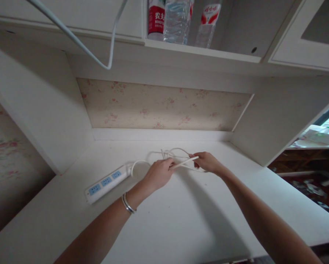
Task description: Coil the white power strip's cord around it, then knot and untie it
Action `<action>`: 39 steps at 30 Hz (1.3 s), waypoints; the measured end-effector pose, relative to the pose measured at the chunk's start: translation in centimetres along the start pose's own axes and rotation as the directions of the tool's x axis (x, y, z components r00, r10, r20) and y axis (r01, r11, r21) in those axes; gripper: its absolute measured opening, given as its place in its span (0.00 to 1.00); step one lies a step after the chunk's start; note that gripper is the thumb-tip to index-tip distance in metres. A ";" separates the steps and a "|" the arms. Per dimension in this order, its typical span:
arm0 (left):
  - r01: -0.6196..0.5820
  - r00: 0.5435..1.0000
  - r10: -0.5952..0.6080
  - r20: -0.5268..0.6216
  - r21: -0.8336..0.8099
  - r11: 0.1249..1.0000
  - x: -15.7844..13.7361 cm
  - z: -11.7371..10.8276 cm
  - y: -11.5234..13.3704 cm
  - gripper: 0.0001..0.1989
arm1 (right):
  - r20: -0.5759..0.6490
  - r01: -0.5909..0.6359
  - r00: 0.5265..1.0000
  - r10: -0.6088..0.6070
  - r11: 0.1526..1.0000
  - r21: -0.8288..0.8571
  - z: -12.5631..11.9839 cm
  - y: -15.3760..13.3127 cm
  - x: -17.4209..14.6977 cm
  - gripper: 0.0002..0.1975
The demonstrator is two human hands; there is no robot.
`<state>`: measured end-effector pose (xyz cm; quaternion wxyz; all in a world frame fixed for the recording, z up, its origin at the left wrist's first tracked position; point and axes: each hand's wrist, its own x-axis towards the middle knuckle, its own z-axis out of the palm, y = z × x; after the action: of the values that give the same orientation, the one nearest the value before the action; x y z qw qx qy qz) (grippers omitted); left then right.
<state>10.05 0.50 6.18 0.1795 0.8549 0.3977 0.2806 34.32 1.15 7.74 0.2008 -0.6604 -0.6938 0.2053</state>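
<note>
A white power strip (109, 184) with blue socket faces lies on the white desktop, left of my hands. Its white cord (184, 161) leaves the right end, curves round and runs in loops to both hands. My left hand (159, 173), with a silver bangle on the wrist, is closed around part of the cord just right of the strip. A short way to the right, my right hand (207, 161) pinches another stretch of it. Several strands lie between and behind the hands, and the plug end cannot be made out.
An overhead cabinet holds plastic bottles (177, 22) in an open section. A pale cable (79, 42) hangs in a loop at the upper left. Side panels (280, 113) bound the desk nook, with flowered wallpaper (164, 106) at the back.
</note>
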 end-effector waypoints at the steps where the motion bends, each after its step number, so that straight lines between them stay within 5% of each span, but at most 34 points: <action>1: -0.003 0.999 0.000 -0.045 -0.070 0.998 0.4 -0.8 -0.1 0.08 | 0.101 -0.010 0.995 0.010 1.000 -0.007 0.1 0.2 -0.5 0.25; 4: 0.011 0.990 -0.041 -0.134 -0.218 0.976 1.6 -2.5 -0.2 0.06 | 0.360 0.033 0.930 -0.075 0.992 0.123 0.1 0.1 -2.2 0.28; 7: 0.055 0.972 -0.105 -0.212 -0.229 0.972 2.3 -3.2 -0.2 0.08 | 0.358 0.054 0.920 -0.160 0.956 0.290 -0.6 -0.1 -3.2 0.30; 9: 0.077 0.952 -0.139 -0.272 -0.227 0.971 2.5 -3.4 -0.3 0.11 | 0.183 0.101 0.968 -0.172 0.934 0.343 -1.0 -0.1 -3.8 0.28; 11: 0.099 0.935 -0.173 -0.309 -0.241 0.965 2.7 -3.4 -0.5 0.13 | -0.158 0.143 0.982 -0.099 0.945 0.293 -0.6 -0.2 -4.7 0.24; 13: 0.133 0.924 -0.212 -0.318 -0.254 0.958 3.0 -3.4 -0.7 0.14 | -0.526 0.093 0.850 0.032 0.973 0.209 1.0 -0.7 -6.1 0.22; 14: 0.148 0.920 -0.229 -0.319 -0.259 0.954 3.1 -3.4 -0.8 0.14 | -0.644 0.053 0.761 0.083 0.981 0.189 2.2 -1.0 -6.9 0.21; 15: 0.157 0.917 -0.240 -0.320 -0.264 0.952 3.3 -3.4 -0.8 0.14 | -0.679 0.034 0.726 0.114 0.979 0.201 3.6 -1.5 -7.5 0.21; 18: 0.151 0.913 -0.240 -0.329 -0.275 0.950 3.5 -3.5 -0.6 0.14 | -0.442 0.072 0.895 0.056 0.960 0.269 7.6 -2.3 -8.2 0.18; 23: 0.157 0.918 -0.246 -0.310 -0.287 0.945 3.2 -4.2 0.3 0.14 | -0.552 0.015 0.815 0.179 0.944 0.328 9.3 -1.4 -4.1 0.31; 26: 0.182 0.918 -0.273 -0.287 -0.309 0.934 3.1 -4.7 0.4 0.13 | -0.592 0.090 0.802 0.083 0.962 0.256 7.7 -1.4 -1.4 0.28; 28: 0.195 0.917 -0.285 -0.278 -0.312 0.930 3.3 -5.1 0.2 0.14 | -0.505 0.150 0.863 0.012 0.949 0.278 6.3 -2.0 -0.3 0.22; 31: 0.184 0.915 -0.282 -0.288 -0.323 0.928 3.6 -6.0 -0.7 0.17 | -0.201 0.183 0.973 -0.111 0.905 0.384 3.8 -2.4 -0.1 0.22; 35: 0.160 0.945 -0.260 -0.199 -0.411 0.898 4.1 -8.2 -3.4 0.20 | 0.173 0.148 0.951 -0.254 0.872 0.467 -0.3 -0.5 -1.3 0.26; 39: 0.204 0.953 -0.278 -0.121 -0.421 0.884 4.9 -10.0 -6.7 0.22 | 0.116 0.025 0.990 -0.086 0.894 0.448 -3.9 3.2 -1.2 0.26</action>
<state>2.51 9.29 12.11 0.3492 0.7143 0.4493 0.4073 39.21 0.13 9.23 0.3056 -0.5619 -0.6588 0.3961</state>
